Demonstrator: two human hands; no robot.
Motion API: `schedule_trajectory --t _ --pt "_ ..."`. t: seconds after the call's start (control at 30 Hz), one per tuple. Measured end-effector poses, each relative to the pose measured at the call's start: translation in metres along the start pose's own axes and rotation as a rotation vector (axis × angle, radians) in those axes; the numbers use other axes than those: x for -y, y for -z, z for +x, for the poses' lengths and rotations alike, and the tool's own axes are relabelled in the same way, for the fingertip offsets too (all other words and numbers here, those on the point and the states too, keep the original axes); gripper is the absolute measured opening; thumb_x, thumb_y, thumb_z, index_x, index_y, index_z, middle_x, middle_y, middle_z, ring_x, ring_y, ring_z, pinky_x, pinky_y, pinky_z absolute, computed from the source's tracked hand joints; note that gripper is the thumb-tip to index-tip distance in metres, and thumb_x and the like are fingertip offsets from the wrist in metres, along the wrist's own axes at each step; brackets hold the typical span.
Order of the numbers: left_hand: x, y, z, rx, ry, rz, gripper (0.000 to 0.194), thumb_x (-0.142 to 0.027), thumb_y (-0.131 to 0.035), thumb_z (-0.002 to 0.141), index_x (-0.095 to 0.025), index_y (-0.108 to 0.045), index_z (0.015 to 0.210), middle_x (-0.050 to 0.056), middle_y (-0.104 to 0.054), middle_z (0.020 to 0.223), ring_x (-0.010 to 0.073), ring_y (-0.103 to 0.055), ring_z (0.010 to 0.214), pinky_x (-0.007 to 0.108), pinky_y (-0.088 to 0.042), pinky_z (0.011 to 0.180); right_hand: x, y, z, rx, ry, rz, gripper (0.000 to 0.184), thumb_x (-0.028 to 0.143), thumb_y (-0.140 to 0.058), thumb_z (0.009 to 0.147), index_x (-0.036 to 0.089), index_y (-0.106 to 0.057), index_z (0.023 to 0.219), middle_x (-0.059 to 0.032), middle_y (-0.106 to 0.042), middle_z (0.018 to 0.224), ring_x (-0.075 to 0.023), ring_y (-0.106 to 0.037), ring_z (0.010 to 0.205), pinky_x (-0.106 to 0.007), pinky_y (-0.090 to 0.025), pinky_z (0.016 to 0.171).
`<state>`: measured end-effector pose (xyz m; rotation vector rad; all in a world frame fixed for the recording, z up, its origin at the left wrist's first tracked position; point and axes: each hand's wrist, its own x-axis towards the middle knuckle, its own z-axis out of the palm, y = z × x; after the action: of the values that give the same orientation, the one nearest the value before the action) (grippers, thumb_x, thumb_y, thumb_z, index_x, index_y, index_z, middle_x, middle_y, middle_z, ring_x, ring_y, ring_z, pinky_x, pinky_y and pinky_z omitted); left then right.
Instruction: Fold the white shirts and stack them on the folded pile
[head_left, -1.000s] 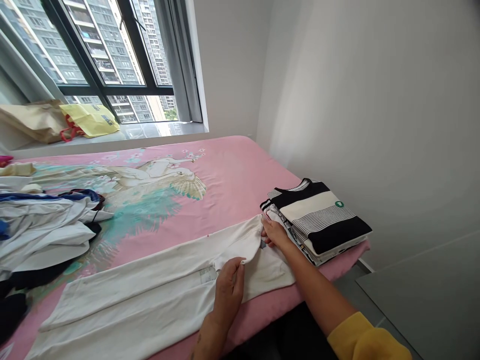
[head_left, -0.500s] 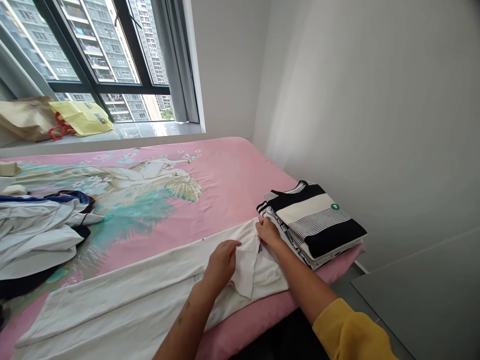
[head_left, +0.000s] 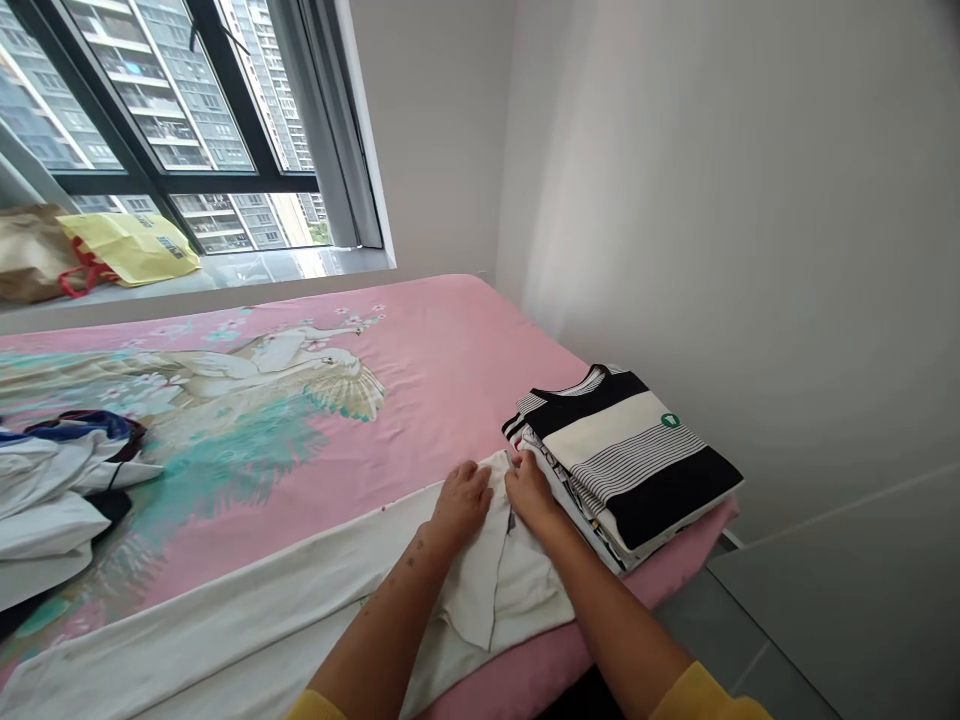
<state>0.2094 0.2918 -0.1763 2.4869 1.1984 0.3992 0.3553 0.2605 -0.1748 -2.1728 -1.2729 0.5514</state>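
Note:
A long white garment (head_left: 247, 620) lies stretched along the near side of the bed, with one part folded over at its right end. My left hand (head_left: 463, 503) rests on that folded end, fingers stretched out over the cloth. Just to its right, my right hand (head_left: 531, 490) pinches the garment's upper edge between thumb and fingers. Right beside this hand sits a stack of folded clothes, topped by a black, white and striped shirt (head_left: 637, 450) with a small green badge.
A pink bedsheet (head_left: 450, 370) with a bird print covers the bed. Rumpled clothes (head_left: 52, 490) are piled at the left. A yellow bag (head_left: 139, 248) and a brown paper bag (head_left: 30, 255) lie on the windowsill. A grey wall (head_left: 712, 220) borders the bed's right side.
My left hand has moved up and right onto the garment's folded end, close to my right hand. My right hand keeps its pinch at the edge. The view has shifted slightly right.

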Motion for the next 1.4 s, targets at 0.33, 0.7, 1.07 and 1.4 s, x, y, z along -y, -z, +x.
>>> schedule_trajectory --t 0.33,0.7,1.07,1.4 --pt "-0.005 0.009 0.010 0.183 0.146 0.022 0.058 -0.037 -0.047 0.082 -0.023 -0.041 0.138 0.013 -0.029 0.151 0.0312 -0.022 0.140 0.060 -0.011 0.111 0.003 -0.008 -0.026 0.132 0.427 -0.288 0.048 0.032 -0.030 0.095 0.013 -0.040 0.138 -0.0102 -0.036 0.147 -0.0258 -0.021 0.139 -0.047 -0.013 0.113" --pt "0.058 0.081 -0.170 -0.140 0.115 -0.077 0.047 -0.040 -0.054 0.082 -0.022 -0.050 0.126 0.009 -0.050 0.135 0.0231 -0.043 0.128 0.041 -0.038 0.106 -0.008 0.024 -0.081 0.043 0.659 0.176 0.039 0.011 -0.040 0.077 0.015 -0.056 0.111 -0.0094 -0.060 0.115 -0.0188 -0.050 0.114 -0.035 -0.038 0.102" --pt "0.023 0.048 -0.179 -0.312 0.175 0.094 0.033 -0.036 -0.062 0.075 -0.023 -0.056 0.104 0.007 -0.061 0.112 0.0245 -0.056 0.105 0.041 -0.043 0.093 -0.023 0.015 -0.166 0.156 0.854 0.045 0.021 0.016 -0.058 0.077 0.021 -0.063 0.097 -0.0069 -0.061 0.108 -0.0216 -0.051 0.108 -0.040 -0.038 0.096" --pt "0.024 0.063 -0.165 -0.198 0.138 0.100 0.023 -0.039 -0.052 0.082 -0.023 -0.062 0.094 0.004 -0.066 0.094 0.0198 -0.061 0.091 0.034 -0.045 0.082 -0.012 0.021 -0.157 0.266 0.671 0.202 0.014 0.025 -0.053 0.085 0.020 -0.066 0.083 -0.0031 -0.067 0.088 -0.0174 -0.058 0.089 -0.031 -0.040 0.086"
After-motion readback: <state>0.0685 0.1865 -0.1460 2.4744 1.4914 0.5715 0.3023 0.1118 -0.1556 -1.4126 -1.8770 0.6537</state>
